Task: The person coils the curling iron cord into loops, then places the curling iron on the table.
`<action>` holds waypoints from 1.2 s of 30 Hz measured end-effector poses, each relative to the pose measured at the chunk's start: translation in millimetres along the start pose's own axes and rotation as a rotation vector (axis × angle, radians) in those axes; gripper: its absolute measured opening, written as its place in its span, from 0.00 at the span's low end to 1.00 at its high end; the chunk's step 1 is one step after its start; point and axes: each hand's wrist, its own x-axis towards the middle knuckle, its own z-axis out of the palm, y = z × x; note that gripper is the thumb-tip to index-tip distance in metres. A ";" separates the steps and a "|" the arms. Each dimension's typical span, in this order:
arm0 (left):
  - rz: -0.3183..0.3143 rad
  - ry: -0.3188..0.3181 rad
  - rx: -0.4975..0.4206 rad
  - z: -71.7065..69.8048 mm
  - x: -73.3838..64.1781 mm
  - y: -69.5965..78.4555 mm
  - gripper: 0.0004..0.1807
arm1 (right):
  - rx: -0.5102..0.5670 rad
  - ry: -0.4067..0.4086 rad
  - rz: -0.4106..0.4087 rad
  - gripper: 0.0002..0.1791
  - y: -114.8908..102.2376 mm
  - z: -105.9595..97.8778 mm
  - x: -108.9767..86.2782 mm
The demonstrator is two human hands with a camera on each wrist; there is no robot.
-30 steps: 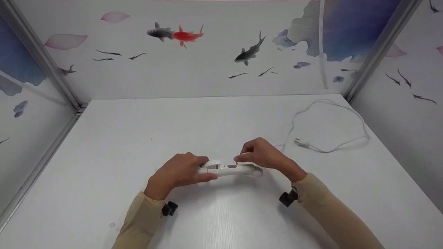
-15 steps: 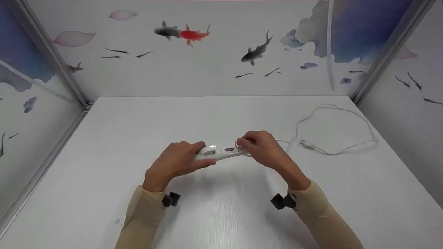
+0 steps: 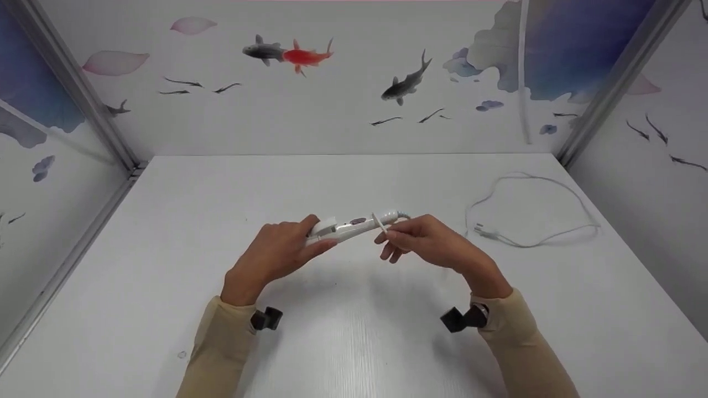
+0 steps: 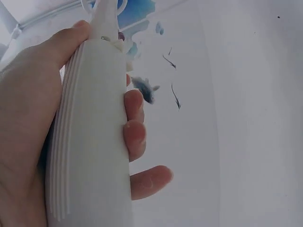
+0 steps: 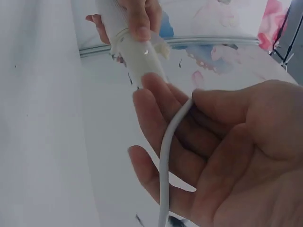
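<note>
A white hair iron (image 3: 344, 231) is held above the table, slanting up to the right, with an oval button on its handle. My left hand (image 3: 276, 249) grips its thick, ridged barrel (image 4: 94, 132), thumb along one side and fingers round the other. A white power cord (image 5: 164, 161) leaves the handle's end. Part of this cord crosses the front of the handle in the head view. My right hand (image 3: 437, 240) pinches the cord between thumb and fingers, just beside the handle. In the right wrist view it runs down across my open-spread lower fingers.
On the right of the white table (image 3: 232, 193), the rest of the cord lies in a wide loop, its plug (image 3: 484, 232) at the loop's left side. White printed panels (image 3: 332, 121) with painted fish stand at the back and both sides.
The hair iron has been lifted off and turned, its handle end now higher. My right hand has moved from above the handle to its near side, drawing the cord over the handle.
</note>
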 end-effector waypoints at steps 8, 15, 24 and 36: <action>0.027 0.044 -0.035 -3.6 -2.4 -3.1 0.25 | 0.171 -0.089 0.056 0.19 37.1 -9.2 10.6; 0.062 0.047 -0.116 -2.3 -5.5 -4.5 0.23 | 0.224 -0.135 0.279 0.23 60.8 -3.4 18.1; 0.081 -0.025 -0.191 2.2 -4.8 -0.3 0.21 | 0.361 0.014 0.323 0.07 71.7 -9.4 21.5; 0.060 -0.178 -0.173 16.4 1.8 10.1 0.24 | 0.232 0.133 0.267 0.15 59.5 -18.2 17.2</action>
